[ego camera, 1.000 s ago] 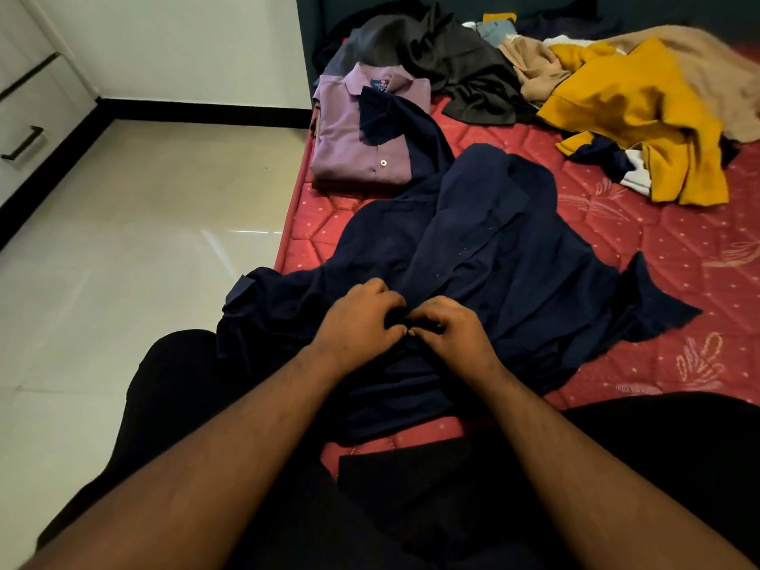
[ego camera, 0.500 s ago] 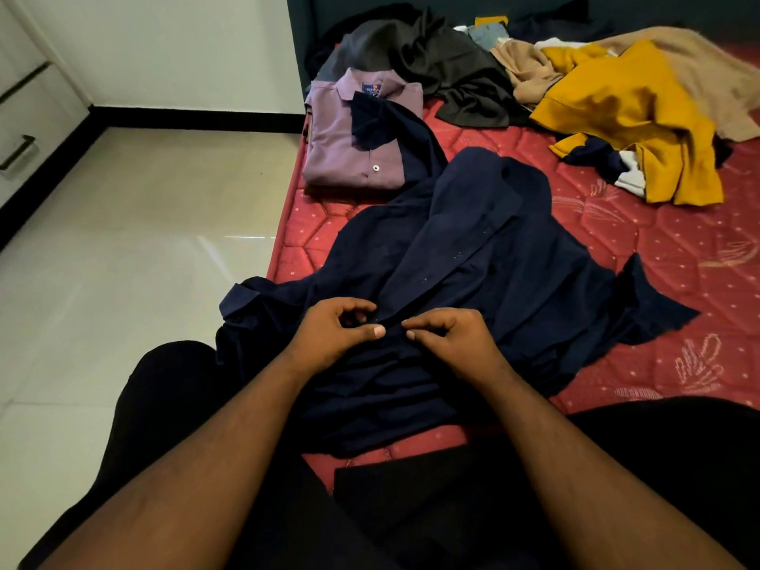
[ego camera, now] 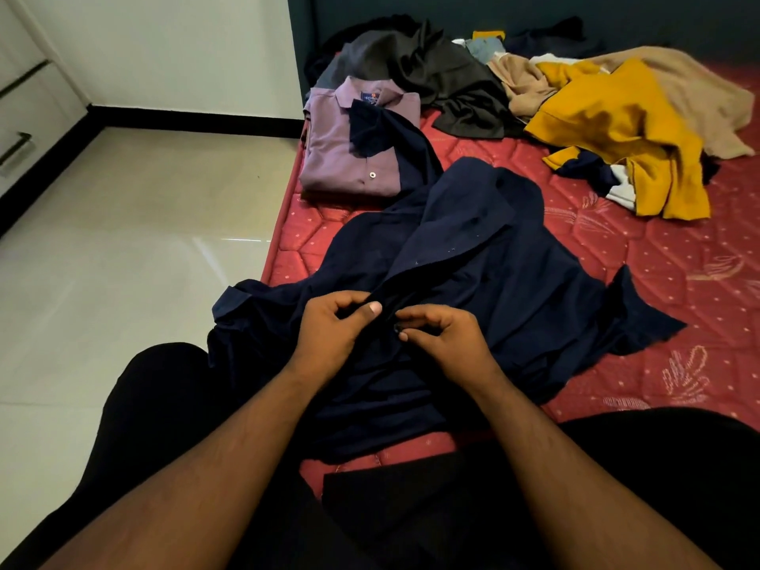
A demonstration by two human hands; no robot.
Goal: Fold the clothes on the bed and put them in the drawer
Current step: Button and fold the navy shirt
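A navy blue shirt (ego camera: 473, 261) lies spread across the near part of the red mattress (ego camera: 678, 281), one sleeve hanging off the left edge. My left hand (ego camera: 329, 335) pinches the shirt's front placket between thumb and fingers. My right hand (ego camera: 444, 339) pinches the facing edge, a dark button at its fingertips. A folded purple shirt (ego camera: 349, 150) sits beyond, with a navy sleeve draped over it.
Unfolded clothes pile at the back of the bed: a dark grey garment (ego camera: 432, 72), a yellow one (ego camera: 617, 129), a beige one (ego camera: 691, 88). White drawers with a black handle (ego camera: 16, 150) stand at the far left past the tiled floor (ego camera: 123, 248). My black-trousered legs fill the foreground.
Both hands have shifted slightly up the shirt's placket and parted a little; the left thumb now shows on top of the cloth. The view tilted down a bit.
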